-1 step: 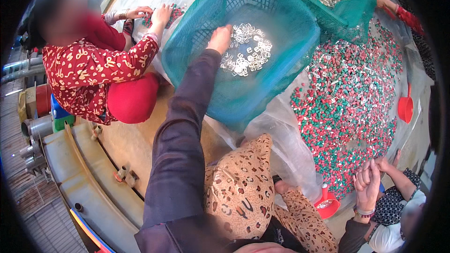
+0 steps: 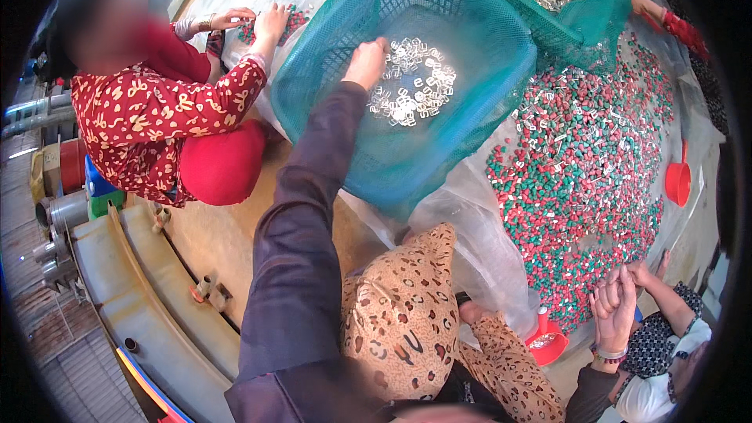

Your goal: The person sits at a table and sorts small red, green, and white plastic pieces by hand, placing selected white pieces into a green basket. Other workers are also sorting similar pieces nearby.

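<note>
My left arm, in a dark sleeve, reaches into a large blue-green mesh-lined basket [image 2: 313,82]. Over its bottom, my left hand [image 2: 366,63] is closed beside a ring of small shiny loop-shaped pieces [image 2: 411,102]; whatever its fingers hold is hidden. At the lower right, my right hand [image 2: 613,305] is raised, wearing a wristband, its fingers bent and pressed together. Another person's hand [image 2: 641,276] is right beside it, and I cannot make out anything between my fingers. Red and green pieces mixed with shiny ones [image 2: 583,188] are spread close by.
A second green mesh basket [image 2: 599,16] holds shiny pieces at the far right. Red scoops [image 2: 677,180] lie by the pile. A person in a red patterned top [image 2: 164,117] sits at left, another in a leopard-print hood [image 2: 403,321] directly before me. Metal troughs [image 2: 149,290] stand at left.
</note>
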Demonstrator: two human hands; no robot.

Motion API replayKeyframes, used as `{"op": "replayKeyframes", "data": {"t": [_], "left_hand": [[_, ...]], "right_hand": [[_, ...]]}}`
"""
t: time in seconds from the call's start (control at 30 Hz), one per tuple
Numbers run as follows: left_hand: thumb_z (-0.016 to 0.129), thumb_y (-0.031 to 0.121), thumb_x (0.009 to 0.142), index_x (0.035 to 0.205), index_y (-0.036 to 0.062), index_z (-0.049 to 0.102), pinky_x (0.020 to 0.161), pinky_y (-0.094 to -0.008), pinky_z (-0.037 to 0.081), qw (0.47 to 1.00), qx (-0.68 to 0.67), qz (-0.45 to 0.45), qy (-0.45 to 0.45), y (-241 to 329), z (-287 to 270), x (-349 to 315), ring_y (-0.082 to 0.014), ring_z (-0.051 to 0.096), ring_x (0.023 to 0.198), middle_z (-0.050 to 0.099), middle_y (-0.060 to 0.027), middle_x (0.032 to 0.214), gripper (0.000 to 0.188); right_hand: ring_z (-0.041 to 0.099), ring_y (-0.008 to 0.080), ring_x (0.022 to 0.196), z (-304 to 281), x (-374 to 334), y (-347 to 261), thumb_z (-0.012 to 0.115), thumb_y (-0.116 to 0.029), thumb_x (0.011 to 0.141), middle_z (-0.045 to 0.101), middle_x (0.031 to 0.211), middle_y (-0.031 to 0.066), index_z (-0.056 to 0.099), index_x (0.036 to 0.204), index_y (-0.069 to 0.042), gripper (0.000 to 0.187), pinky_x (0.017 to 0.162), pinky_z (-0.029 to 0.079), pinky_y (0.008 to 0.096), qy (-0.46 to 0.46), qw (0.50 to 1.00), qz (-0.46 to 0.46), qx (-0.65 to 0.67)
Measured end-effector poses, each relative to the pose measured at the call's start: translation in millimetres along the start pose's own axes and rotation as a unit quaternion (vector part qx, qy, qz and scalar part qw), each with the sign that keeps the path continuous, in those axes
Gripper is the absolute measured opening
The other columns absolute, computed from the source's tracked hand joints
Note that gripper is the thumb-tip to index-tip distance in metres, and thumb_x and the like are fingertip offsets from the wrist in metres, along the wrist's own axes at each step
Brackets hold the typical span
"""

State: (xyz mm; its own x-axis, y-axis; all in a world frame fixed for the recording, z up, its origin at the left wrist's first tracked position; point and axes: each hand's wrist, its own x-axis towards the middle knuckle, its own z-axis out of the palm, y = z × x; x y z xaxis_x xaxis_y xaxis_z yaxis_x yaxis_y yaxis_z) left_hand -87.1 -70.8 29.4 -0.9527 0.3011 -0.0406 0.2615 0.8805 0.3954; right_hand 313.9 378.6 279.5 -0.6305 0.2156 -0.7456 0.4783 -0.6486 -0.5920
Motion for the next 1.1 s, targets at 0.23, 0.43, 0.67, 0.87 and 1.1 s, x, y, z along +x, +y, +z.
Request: {"op": "replayKeyframes", "data": {"t": [0.23, 0.43, 0.67, 0.87, 1.1], "left_hand": [[0.063, 0.018, 0.084, 0.109, 0.0081, 0.064, 0.074, -0.0382, 0.050, 0.996, -0.068, 0.032, -0.047, 22, -67, -22, -0.0287, 0.067, 0.082, 0.069, -0.0149, 0.083, 0.027], [0.063, 0.014, 0.081, 0.119, 0.0082, 0.061, 0.086, -0.0394, 0.050, 0.992, 0.022, 0.055, -0.108, 4, -39, -4, -0.0333, 0.065, 0.093, 0.067, -0.0203, 0.101, 0.038], [0.069, 0.016, 0.077, 0.121, 0.0071, 0.058, 0.092, -0.0444, 0.045, 0.999, -0.037, 0.012, 0.002, -2, 30, 1, -0.0407, 0.058, 0.104, 0.063, -0.0232, 0.105, 0.046], [0.063, 0.028, 0.084, 0.091, 0.0006, 0.068, 0.078, -0.0463, 0.050, 0.999, 0.004, 0.025, -0.023, -19, -17, -5, -0.0387, 0.065, 0.084, 0.066, -0.0235, 0.082, 0.029], [0.073, 0.032, 0.077, 0.133, 0.0078, 0.048, 0.094, -0.0458, 0.045, 0.984, 0.088, 0.080, -0.129, -31, -14, -46, -0.0419, 0.052, 0.114, 0.053, -0.0282, 0.122, 0.067]], "right_hand": [[0.019, 0.0056, 0.033, -1, 4, -6, 0.045, -0.029, 0.100, 0.023, 0.046, -0.0067, 0.052, 0.084, -0.011, 0.025, 0.032, 0.020, 0.0220, -0.019, 1.000, 0.003, -0.014], [0.018, 0.0052, 0.034, 16, -1, -1, 0.045, -0.028, 0.100, 0.022, 0.046, -0.0069, 0.050, 0.084, -0.011, 0.024, 0.032, 0.020, 0.0223, -0.036, 0.999, -0.031, -0.022], [0.023, 0.0000, 0.041, -23, -57, -33, 0.049, -0.030, 0.098, 0.028, 0.052, -0.0092, 0.056, 0.095, -0.009, 0.022, 0.038, 0.021, 0.0169, 0.189, 0.965, -0.170, -0.069], [0.039, 0.0092, 0.054, -58, -189, -58, 0.047, -0.020, 0.097, 0.046, 0.070, -0.0001, 0.052, 0.096, -0.009, 0.012, 0.050, 0.033, 0.0222, 0.050, 0.968, -0.230, -0.087], [0.035, 0.0130, 0.053, -92, -292, 19, 0.043, -0.019, 0.097, 0.038, 0.066, 0.0008, 0.050, 0.088, -0.006, 0.018, 0.053, 0.032, 0.0231, 0.293, 0.914, -0.275, 0.053]]}}
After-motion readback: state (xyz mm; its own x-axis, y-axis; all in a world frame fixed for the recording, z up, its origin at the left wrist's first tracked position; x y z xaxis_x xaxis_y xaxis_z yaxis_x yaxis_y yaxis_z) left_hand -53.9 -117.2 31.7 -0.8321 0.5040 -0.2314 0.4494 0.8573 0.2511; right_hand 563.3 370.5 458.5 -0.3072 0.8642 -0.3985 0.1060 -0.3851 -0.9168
